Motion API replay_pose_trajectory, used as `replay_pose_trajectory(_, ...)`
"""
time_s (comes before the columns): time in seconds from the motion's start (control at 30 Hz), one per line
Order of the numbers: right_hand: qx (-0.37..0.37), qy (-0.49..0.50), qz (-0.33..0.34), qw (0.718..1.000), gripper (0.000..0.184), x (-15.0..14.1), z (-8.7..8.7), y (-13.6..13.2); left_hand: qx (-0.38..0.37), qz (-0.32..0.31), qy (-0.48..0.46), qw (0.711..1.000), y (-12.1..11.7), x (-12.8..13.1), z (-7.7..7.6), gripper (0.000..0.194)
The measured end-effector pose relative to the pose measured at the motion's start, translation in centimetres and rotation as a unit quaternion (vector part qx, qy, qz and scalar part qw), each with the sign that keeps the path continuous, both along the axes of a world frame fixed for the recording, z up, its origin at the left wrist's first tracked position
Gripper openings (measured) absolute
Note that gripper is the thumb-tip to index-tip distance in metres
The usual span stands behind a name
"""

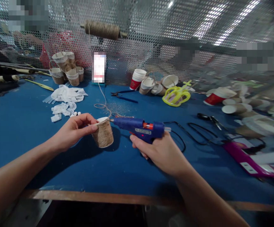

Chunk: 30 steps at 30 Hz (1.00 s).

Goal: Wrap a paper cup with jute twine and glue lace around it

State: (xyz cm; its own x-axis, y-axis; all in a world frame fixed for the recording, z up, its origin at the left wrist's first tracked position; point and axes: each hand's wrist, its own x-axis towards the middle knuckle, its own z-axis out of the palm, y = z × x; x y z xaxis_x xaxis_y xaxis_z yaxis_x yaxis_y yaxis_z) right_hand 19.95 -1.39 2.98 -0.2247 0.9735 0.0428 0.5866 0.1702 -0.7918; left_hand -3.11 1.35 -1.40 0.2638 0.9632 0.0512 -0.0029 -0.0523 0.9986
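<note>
My left hand [77,130] pinches the rim of a small paper cup [103,134] wrapped in brown twine, tilted a little above the blue table. In my right hand [159,149] is a blue hot glue gun [137,127], its nozzle at the cup's upper right rim. A clear glue stick [167,129] pokes out of the gun's back, and a small red light shows on its side. Loose twine [103,94] runs from the cup's rim up toward a twine spool [104,30] on the mesh. What lies inside the cup is mostly hidden.
White lace scraps [68,94] lie at left, below stacked twine-wrapped cups [66,67]. Behind are pliers [125,95], a phone [99,66], paper cups [138,78] and a yellow frame [176,96]. A black cord [198,135] and a purple power strip [252,156] occupy the right.
</note>
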Motion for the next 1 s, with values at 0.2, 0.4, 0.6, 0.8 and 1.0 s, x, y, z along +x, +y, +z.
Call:
replay_pose_trajectory(0.2,0.007,-0.016,0.006,1.000,0.021,0.11,-0.06,-0.13,-0.009,0.001,-0.003,1.000,0.04,0.07,0.06,0.016)
replay_pose_trajectory(0.4,0.013,-0.022,0.000,1.000,0.022,0.21,-0.16,0.08,-0.009,0.002,-0.006,1.000,-0.07,0.12,0.20,0.016)
replay_pose_trajectory(0.6,0.014,-0.019,0.007,1.000,0.020,-0.04,-0.06,-0.21,-0.004,-0.003,0.001,1.000,0.07,0.21,0.18,0.014)
replay_pose_trajectory(0.8,0.005,-0.020,0.007,1.000,0.022,0.10,-0.04,-0.17,0.000,0.002,0.000,1.000,0.06,0.21,0.11,0.013)
replay_pose_trajectory(1.0,0.004,-0.017,0.003,1.000,0.022,0.06,-0.15,-0.12,0.003,0.000,0.003,1.000,0.04,0.20,0.06,0.015)
